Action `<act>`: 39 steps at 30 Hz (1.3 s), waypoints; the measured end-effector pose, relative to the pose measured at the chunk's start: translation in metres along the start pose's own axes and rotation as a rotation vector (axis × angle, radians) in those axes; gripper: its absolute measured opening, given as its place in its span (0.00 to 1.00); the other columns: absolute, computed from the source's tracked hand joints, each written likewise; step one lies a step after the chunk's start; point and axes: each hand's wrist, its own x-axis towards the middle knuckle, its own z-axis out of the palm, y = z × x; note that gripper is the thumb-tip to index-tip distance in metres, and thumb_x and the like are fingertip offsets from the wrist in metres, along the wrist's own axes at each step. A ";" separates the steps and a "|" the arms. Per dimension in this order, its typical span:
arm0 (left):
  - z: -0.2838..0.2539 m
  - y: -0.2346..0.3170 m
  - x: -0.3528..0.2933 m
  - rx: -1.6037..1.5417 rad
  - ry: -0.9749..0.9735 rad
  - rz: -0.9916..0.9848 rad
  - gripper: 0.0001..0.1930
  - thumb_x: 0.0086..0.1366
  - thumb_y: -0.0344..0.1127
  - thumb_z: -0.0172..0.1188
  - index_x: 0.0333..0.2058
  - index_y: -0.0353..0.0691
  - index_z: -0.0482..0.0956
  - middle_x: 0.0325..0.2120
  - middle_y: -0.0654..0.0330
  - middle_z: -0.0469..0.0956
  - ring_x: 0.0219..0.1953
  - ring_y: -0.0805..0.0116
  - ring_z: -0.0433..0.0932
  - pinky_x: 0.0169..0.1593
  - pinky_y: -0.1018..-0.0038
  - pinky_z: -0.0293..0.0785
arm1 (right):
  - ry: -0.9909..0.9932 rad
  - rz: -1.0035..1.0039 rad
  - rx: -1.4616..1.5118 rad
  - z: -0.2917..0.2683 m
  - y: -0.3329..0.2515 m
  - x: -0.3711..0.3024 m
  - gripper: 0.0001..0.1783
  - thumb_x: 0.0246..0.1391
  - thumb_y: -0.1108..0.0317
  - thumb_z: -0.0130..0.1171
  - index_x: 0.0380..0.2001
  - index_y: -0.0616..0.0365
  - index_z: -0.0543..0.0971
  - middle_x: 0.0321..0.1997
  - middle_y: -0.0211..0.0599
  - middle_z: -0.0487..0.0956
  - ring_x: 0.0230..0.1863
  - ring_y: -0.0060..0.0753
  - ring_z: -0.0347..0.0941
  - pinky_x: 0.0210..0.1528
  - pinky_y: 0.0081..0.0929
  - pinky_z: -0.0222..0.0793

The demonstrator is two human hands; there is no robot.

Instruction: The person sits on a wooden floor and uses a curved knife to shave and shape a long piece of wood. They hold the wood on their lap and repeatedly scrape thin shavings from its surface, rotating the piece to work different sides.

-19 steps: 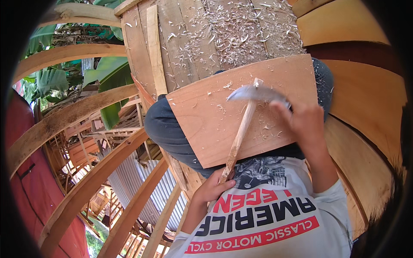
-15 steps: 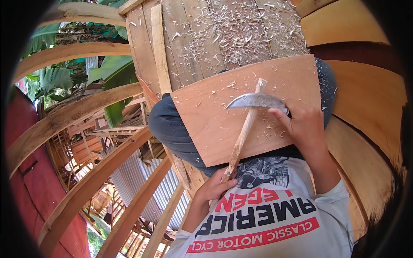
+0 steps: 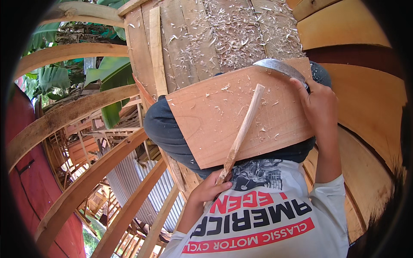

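Note:
My left hand is closed round the lower end of a wooden stick, close to my shirt. The stick slants up and right over a flat wooden board that lies across my lap; its upper end looks pale and whittled. My right hand grips a curved, sickle-like blade, its handle hidden in my fingers. The blade is over the far right part of the board, apart from the stick. Thin wood shavings lie scattered on the board.
Plank flooring beyond my knees is strewn with curled shavings. A loose batten lies along it. Curved wooden slats rise at the left, with corrugated metal below and banana leaves outside. Broad panels stand at the right.
My right hand has moved the blade up and right, off the stick toward the board's far edge. The stick stays in my left hand in nearly the same place.

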 end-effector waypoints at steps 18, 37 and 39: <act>-0.014 -0.017 0.006 -0.264 -0.107 0.018 0.43 0.57 0.52 0.60 0.61 0.32 0.50 0.46 0.61 0.65 0.39 0.80 0.65 0.35 0.87 0.63 | -0.312 -0.362 0.276 0.008 -0.027 -0.067 0.24 0.45 0.44 0.62 0.16 0.56 0.76 0.15 0.41 0.74 0.18 0.44 0.73 0.20 0.35 0.67; -0.015 -0.023 0.014 -0.252 -0.125 0.070 0.32 0.59 0.52 0.59 0.52 0.35 0.60 0.33 0.67 0.65 0.22 0.85 0.63 0.19 0.88 0.58 | 0.025 -0.151 0.004 -0.003 0.006 0.001 0.29 0.48 0.41 0.59 0.17 0.59 0.77 0.16 0.46 0.74 0.19 0.48 0.74 0.21 0.36 0.68; -0.016 -0.022 0.016 -0.246 -0.149 0.077 0.33 0.59 0.53 0.59 0.53 0.34 0.60 0.34 0.66 0.65 0.23 0.86 0.63 0.19 0.88 0.58 | -0.095 -0.206 0.037 -0.012 -0.003 -0.013 0.28 0.48 0.42 0.60 0.16 0.59 0.76 0.16 0.45 0.74 0.19 0.48 0.73 0.21 0.36 0.68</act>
